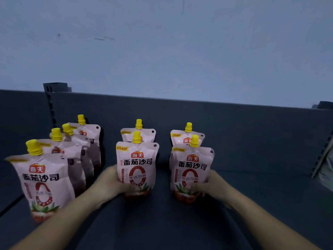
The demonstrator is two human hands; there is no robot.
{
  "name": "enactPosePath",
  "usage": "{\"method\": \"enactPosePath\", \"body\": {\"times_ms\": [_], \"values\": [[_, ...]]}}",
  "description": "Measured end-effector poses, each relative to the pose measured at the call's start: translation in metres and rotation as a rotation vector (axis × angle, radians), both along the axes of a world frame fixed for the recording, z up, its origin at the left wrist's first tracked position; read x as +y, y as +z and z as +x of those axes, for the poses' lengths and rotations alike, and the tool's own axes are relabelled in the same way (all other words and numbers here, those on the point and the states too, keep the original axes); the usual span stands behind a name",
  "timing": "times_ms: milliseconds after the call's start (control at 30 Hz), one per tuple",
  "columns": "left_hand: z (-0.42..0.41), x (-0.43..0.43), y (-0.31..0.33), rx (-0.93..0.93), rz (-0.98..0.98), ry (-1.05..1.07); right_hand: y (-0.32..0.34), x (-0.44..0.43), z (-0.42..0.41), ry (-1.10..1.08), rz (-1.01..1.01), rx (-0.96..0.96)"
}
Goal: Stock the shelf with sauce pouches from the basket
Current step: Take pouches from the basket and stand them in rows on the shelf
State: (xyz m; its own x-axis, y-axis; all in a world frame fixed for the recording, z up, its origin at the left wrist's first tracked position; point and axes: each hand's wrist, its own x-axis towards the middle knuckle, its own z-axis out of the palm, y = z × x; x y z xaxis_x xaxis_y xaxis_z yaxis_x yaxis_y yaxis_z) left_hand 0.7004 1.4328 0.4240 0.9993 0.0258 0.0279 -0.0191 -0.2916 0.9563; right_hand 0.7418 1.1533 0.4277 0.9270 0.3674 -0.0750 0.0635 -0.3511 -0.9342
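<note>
Pink sauce pouches with yellow caps stand upright in three rows on the dark grey shelf (pixel 252 204). My left hand (pixel 111 183) grips the lower part of the front pouch of the middle row (pixel 137 165). My right hand (pixel 212 186) grips the lower part of the front pouch of the right row (pixel 191 168). One more pouch (pixel 138 134) stands behind the middle one, and another (pixel 186 138) behind the right one. The left row holds several pouches, its front pouch (pixel 43 183) nearest to me. The basket is out of view.
The shelf's dark back panel (pixel 234 127) rises behind the rows, with slotted uprights at the left (pixel 51 109) and right (pixel 322 156). A pale blue-grey wall (pixel 162 42) fills the upper half. Bare shelf surface lies to the right of the right row.
</note>
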Motion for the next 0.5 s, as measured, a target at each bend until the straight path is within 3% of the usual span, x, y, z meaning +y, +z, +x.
{"method": "enactPosePath", "body": {"times_ms": [267,500], "values": [[0.015,-0.002,-0.006,-0.17,0.048,0.158,-0.004,0.004,0.024,-0.091,0.001,-0.127],[0.021,0.005,-0.008,-0.16,0.146,0.181,-0.015,0.015,0.032,-0.232,0.116,-0.187]]}}
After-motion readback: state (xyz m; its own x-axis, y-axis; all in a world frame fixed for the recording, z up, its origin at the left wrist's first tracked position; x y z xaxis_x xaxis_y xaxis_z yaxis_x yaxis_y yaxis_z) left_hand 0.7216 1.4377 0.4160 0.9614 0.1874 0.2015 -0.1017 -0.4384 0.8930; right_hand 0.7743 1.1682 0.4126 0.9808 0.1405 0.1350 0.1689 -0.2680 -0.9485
